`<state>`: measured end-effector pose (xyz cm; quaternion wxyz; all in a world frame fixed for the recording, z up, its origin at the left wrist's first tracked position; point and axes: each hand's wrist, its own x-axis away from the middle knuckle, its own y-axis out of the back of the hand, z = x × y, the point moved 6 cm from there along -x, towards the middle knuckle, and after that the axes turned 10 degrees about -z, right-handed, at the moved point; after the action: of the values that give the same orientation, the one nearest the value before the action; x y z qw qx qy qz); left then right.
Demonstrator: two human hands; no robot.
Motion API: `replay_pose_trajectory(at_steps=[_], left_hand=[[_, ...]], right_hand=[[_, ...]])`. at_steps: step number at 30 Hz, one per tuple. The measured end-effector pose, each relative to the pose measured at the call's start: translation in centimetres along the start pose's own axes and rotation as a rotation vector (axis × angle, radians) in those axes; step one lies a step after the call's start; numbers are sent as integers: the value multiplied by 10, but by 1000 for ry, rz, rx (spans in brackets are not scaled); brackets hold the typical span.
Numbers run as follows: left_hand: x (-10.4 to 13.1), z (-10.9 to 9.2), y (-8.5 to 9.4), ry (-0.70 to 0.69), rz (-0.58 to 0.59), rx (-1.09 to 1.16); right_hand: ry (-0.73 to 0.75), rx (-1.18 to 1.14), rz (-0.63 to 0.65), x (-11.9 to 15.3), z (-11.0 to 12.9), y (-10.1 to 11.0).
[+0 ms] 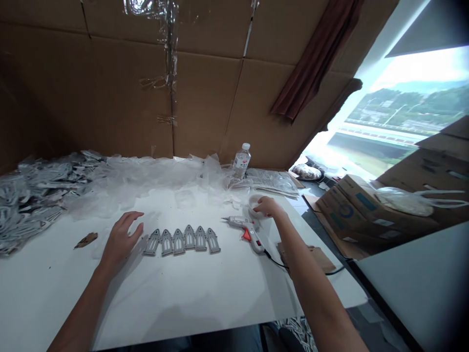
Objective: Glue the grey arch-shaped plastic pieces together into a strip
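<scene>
Several grey pointed-arch plastic pieces (178,241) lie side by side in a row on the white table (176,293). My left hand (122,237) is just left of the row, thumb and fingers apart, holding nothing. On the right, my right hand (266,207) reaches into a small round white dish (252,211), its fingers bent together at the tips. Whatever they pinch is too small or hidden to make out. Between the row and my right forearm lies a grey hot glue gun (240,222) with an orange trigger, its nozzle pointing left.
A heap of similar grey pieces (40,190) fills the far left. Thin clear plastic bags (146,178) and a water bottle (242,160) line the back, before a cardboard wall (128,93). The glue gun's black cord (275,261) passes under my right forearm near flat cardboard (320,259).
</scene>
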<state>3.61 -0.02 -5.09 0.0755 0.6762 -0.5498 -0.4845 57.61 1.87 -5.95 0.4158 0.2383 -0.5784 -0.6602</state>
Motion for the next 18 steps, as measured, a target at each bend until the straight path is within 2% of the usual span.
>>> replay_pose_trajectory(at_steps=[11,18], left_hand=[[2,0,-4,39,38,18],[3,0,-5,53,36,29]], right_hand=[[-20,52,-30,7,2,0],[26,72,-73,8,6,0]])
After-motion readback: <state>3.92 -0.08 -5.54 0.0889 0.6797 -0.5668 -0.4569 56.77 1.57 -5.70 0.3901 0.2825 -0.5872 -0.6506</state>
